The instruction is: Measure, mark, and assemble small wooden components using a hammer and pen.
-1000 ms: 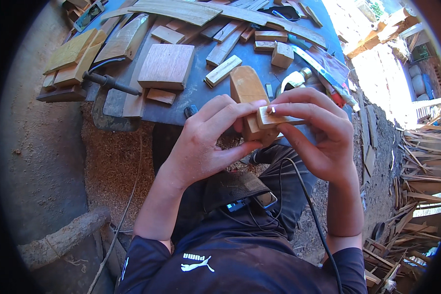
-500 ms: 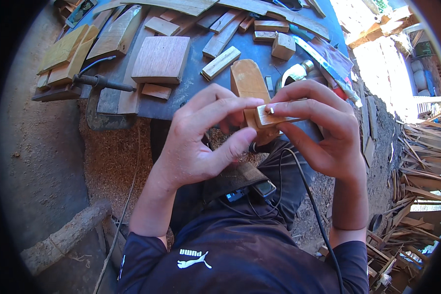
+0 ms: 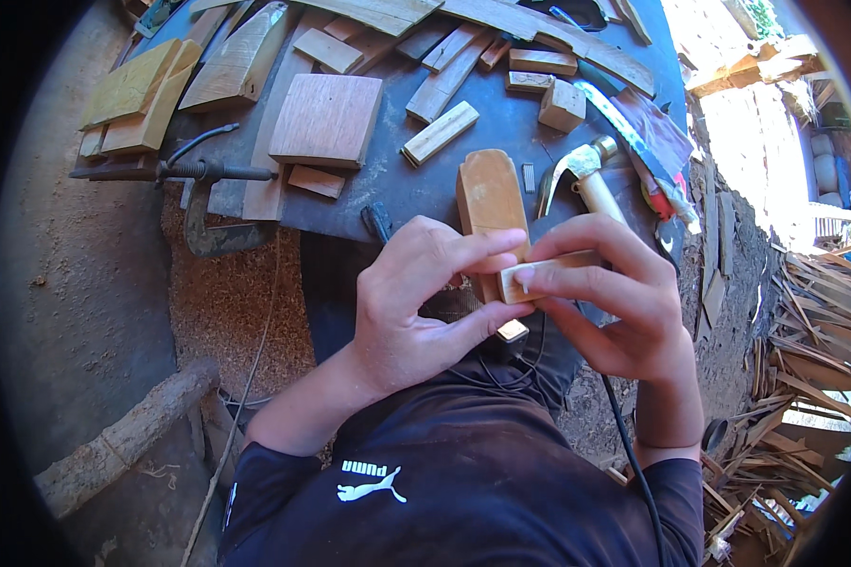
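Observation:
In front of my chest, a small pale wooden piece (image 3: 511, 283) is pinched between the fingers and thumb of my right hand (image 3: 624, 307). My left hand (image 3: 416, 302) curls in from the other side, index finger and thumb closed about the piece. Its other fingertips are hidden behind. Just beyond and under the fingers lies a longer brown wooden block (image 3: 490, 189) with a rounded far end, overlapping the bench's near edge. My fingers cover its near end, so I cannot tell whether the two pieces are joined.
A blue-topped bench (image 3: 369, 194) carries a claw hammer (image 3: 584, 168), a thick square wooden block (image 3: 326, 118) and several offcuts. A metal clamp (image 3: 216, 231) grips its left front edge. A black cable (image 3: 624, 430) hangs by my right arm. Wood scraps (image 3: 813, 331) pile up at right.
Both hands have come slightly lower in view with the small wooden piece. My left thumb has closed in toward it, and more of the hammer shows.

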A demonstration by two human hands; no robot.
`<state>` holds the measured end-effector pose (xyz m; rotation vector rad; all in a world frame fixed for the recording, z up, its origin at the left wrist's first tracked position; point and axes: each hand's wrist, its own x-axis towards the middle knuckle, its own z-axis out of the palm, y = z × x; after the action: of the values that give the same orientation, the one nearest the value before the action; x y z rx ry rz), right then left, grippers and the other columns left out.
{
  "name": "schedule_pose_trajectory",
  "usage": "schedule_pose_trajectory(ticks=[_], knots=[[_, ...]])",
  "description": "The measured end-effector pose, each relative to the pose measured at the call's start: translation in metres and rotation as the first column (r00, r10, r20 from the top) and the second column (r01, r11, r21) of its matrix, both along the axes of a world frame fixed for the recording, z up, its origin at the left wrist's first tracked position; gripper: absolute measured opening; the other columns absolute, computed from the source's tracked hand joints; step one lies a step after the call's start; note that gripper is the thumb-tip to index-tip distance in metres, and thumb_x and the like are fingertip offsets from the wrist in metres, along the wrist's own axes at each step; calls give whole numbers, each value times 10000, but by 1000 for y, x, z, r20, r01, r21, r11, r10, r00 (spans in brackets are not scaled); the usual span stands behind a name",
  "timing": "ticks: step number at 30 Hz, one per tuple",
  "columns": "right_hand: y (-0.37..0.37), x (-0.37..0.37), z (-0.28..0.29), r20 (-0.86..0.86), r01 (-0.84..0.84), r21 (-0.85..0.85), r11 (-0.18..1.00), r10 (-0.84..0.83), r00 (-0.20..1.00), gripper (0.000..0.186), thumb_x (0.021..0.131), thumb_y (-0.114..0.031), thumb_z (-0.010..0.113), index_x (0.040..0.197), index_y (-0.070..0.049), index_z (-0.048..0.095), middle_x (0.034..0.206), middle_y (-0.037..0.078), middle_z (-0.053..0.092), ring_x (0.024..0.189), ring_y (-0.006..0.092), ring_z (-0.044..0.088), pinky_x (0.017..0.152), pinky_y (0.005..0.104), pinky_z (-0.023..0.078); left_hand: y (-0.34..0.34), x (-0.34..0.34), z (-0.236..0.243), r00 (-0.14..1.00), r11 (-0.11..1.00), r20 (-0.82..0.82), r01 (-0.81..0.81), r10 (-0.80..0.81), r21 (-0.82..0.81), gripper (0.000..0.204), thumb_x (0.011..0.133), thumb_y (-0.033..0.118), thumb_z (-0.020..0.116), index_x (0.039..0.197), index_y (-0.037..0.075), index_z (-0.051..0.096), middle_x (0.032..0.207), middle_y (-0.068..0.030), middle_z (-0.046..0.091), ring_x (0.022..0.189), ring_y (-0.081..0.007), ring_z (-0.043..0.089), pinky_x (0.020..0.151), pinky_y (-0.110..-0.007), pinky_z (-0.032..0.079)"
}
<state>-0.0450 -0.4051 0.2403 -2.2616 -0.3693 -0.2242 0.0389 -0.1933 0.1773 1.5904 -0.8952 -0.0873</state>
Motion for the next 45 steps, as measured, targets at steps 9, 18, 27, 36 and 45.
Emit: schedule_pose_trajectory(ticks=[9, 18, 27, 36, 45], knots=[[-4, -5, -13, 16, -34, 110, 993, 33, 999, 404, 753, 43, 833, 1140, -61, 785, 1092, 157, 708, 1001, 289, 738, 862, 371, 604, 0, -1, -18, 996, 990, 69, 65, -56, -126, 415, 708, 117, 949, 1085, 67, 782, 940, -37, 728, 815, -197, 645, 728, -315, 525], [-24, -38, -45, -58, 282, 278, 918, -277, 959, 535, 837, 30, 768, 1360, -6, 661, 1223, 165, 712, 1148, 284, 700, 941, 384, 585, 0, 8, -16, 989, 986, 79, 134, -127, -95, 355, 709, 123, 961, 1004, 57, 774, 953, -34, 732, 823, -182, 646, 731, -298, 520], [-19, -37, -21, 93, 88, 219, 972, -111, 989, 525, 784, -122, 902, 1252, 11, 706, 1198, 205, 718, 1101, 311, 722, 933, 407, 590, 2, 5, -20, 989, 984, 99, 118, -105, -132, 360, 694, 124, 973, 988, 67, 774, 965, -39, 736, 833, -178, 639, 729, -291, 517], [10, -22, -26, 68, 127, 210, 969, -144, 987, 285, 825, 17, 823, 1099, -54, 799, 1147, 156, 730, 1014, 273, 747, 856, 353, 609, -2, 10, -17, 992, 984, 57, 122, -115, -133, 381, 718, 127, 956, 1052, 60, 784, 955, -46, 718, 848, -169, 651, 751, -290, 534], [15, -23, -18, 66, 180, 93, 979, -186, 980, 254, 800, 58, 811, 1032, -44, 800, 1106, 186, 734, 1054, 331, 750, 906, 400, 616, -4, 8, -17, 995, 979, 57, 96, -87, -180, 474, 722, 177, 953, 1145, 52, 781, 934, -45, 683, 808, -155, 633, 690, -265, 536]])
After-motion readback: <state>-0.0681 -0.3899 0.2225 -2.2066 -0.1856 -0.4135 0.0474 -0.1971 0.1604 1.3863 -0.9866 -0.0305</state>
